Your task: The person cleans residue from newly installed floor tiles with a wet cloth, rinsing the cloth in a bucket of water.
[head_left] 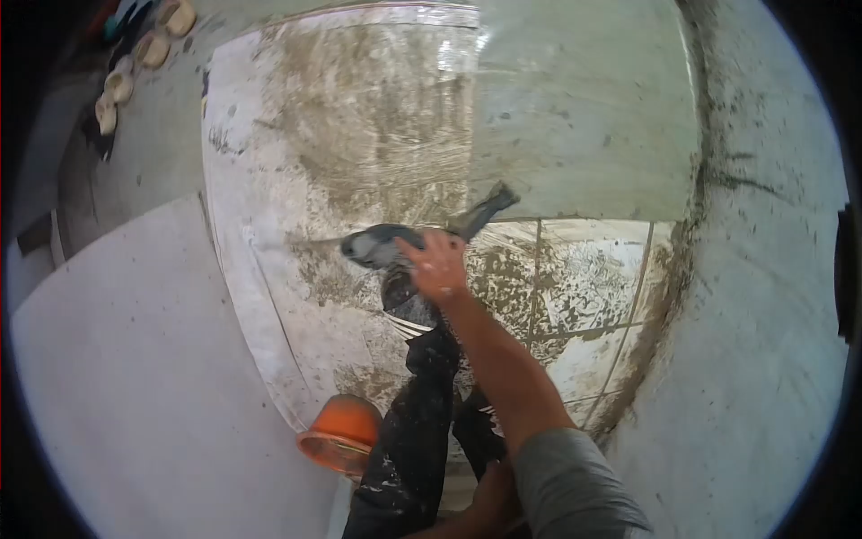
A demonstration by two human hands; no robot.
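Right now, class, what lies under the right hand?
A dark grey, cloth-like item sticks out from beneath the right hand; whatever the hand covers cannot be seen.

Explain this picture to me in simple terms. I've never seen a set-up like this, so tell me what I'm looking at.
There is no machine here, just a person with bare hands. The one camera sits on their head, looking forward and down, so you see roughly what they see. The right hand reaches from a grey sleeve to a dark grey, cloth-like thing; whether it grips or only presses it is unclear. Skin at the bottom is probably the left arm, its hand's action hard to make out. Below is a dirt-smeared floor, with tiles showing on the right. An orange bucket stands beside the dark trouser leg.
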